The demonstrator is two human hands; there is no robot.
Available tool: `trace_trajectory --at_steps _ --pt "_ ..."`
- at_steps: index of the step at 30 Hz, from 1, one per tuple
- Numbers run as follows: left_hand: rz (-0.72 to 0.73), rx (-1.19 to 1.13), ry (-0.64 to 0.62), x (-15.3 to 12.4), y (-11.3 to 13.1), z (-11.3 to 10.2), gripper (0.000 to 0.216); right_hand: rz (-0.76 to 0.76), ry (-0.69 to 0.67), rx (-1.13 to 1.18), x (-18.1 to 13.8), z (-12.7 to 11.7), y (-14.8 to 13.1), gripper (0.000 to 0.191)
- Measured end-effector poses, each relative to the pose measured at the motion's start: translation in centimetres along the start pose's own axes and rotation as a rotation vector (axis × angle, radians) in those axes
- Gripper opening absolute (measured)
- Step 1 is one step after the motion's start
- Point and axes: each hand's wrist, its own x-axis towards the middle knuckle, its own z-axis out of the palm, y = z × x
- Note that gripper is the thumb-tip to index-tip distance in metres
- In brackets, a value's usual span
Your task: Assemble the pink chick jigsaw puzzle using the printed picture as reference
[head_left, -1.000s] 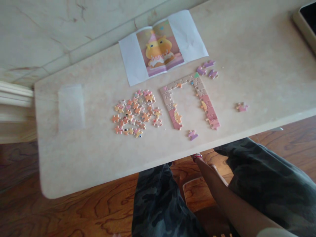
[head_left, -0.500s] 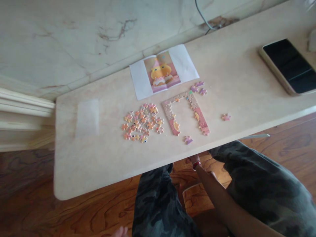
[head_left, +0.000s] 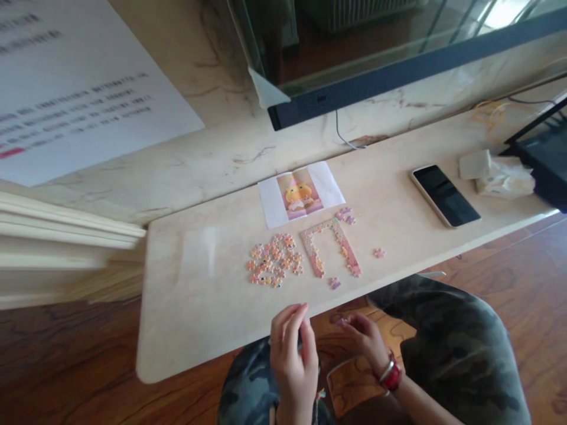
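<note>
Firstly, head view. Left hand (head_left: 292,360): held at the front edge of the table (head_left: 190,330), fingers drawn close together; whether anything is pinched cannot be told. Right hand (head_left: 367,339): held past the front edge, thumb and fingers closed on what appears to be a small pale piece (head_left: 342,322), its slightness presumably answered by a fingertip pinch.

Puzzle border (head_left: 349,258): three sides joined, open side turned to the front edge, perhaps so that the inside can be reached. Loose pieces (head_left: 275,254): spread just left of the border, seemingly to be seen singly. Purple pieces (head_left: 345,215): clustered at its back right corner, apparently grouped by colour. Picture sheet (head_left: 301,195): laid along the back edge, presumably for unobstructed viewing.

Containers: a wrapped packet (head_left: 505,184) is placed towards the right end, contents not made out. A translucent rectangle (head_left: 195,254), possibly a bag, is laid near the left end; whether it is filled cannot be told.
</note>
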Motion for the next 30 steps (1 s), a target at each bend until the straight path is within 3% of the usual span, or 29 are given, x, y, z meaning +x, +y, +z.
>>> trace_trajectory --at_steps 2,8,18,27,30 --pt "0.023 -0.031 -0.105 0.3 0.3 0.3 0.025 0.032 -0.035 0.051 -0.7 -1.8 -2.0 0.026" --pt "0.026 -0.038 -0.274 -0.2 2.0 2.6 0.021 -0.132 0.123 0.044 1.4 -5.5 -7.8 0.027" --pt "0.077 0.131 -0.271 -0.5 3.0 7.7 0.020 -0.327 0.213 -0.277 5.2 -4.8 -5.5 0.033" --pt "0.114 0.141 -0.284 -0.2 3.3 8.2 0.012 -0.460 -0.005 -0.384 5.7 -6.6 -6.8 0.027" --pt "0.105 0.162 -0.295 0.0 3.5 8.7 0.010 -0.510 -0.013 -0.417 6.4 -6.4 -7.8 0.025"
